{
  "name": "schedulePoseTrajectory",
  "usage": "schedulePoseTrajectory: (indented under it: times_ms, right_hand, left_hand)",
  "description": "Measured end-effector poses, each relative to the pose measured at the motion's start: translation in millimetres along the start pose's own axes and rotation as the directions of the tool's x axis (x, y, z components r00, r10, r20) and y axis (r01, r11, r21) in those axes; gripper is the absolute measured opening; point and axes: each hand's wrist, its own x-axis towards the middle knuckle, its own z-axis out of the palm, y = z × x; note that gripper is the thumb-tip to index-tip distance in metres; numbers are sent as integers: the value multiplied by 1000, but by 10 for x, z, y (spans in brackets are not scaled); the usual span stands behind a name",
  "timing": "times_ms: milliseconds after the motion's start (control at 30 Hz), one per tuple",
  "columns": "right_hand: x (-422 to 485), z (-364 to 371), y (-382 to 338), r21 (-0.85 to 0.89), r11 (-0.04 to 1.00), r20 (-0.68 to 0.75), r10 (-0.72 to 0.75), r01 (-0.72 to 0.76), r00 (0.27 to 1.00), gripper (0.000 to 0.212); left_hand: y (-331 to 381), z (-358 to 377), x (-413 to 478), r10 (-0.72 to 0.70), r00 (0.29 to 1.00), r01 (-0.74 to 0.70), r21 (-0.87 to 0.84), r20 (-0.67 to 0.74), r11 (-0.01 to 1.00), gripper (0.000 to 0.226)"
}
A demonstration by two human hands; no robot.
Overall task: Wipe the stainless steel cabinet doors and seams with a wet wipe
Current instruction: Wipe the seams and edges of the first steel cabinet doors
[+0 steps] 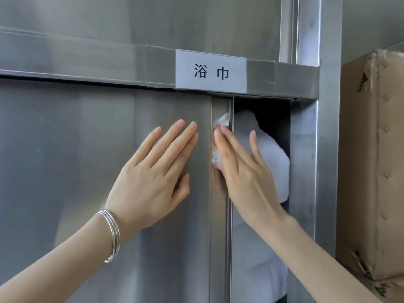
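Seam step in hand: the right hand [240,171], grip open and flat, presses the wet wipe [222,123] against the right edge of the door [87,149] while the open left hand [153,173] steadies it; next, probably, a firm slide down.

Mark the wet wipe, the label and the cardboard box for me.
wet wipe [223,121]: head view, crumpled top part that shows.
label [211,72]: head view, blank middle between its two characters.
cardboard box [371,160]: head view, middle of its front face.
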Motion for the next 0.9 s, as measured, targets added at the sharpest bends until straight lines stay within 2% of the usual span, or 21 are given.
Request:
schedulePoseTrajectory:
  times_ms: [167,367,533,633,733,900]
  right_hand:
    - [361,8,88,-30,999,67,43,-42,997,42]
    - [71,35,-24,-64,996,131,66,-58,989,42]
    - [279,19,69,-58,996,146,68,-61,987,40]
    - [95,8,-20,-27,997,164,77,-73,983,49]
    - [-224,-35,-159,52,994,243,77,-93,967,63]
    - [81,-11,-45,-29,996,215,89,-84,973,68]
  left_hand:
    - [-9,11,-11,-4,1000,4,-9,4,1000,58]
    - [-9,1,-7,-1,1000,1,-5,1,1000,57]
    - [-17,15,-9,1,1000,-1,-14,-19,1000,58]
    - [-14,10,-10,0,1000,0,-5,-10,1000,57]
    - [-12,-5,-6,0,1000,0,9,20,1000,58]
    - [-8,4,-8,-41,999,41,-13,-1,999,61]
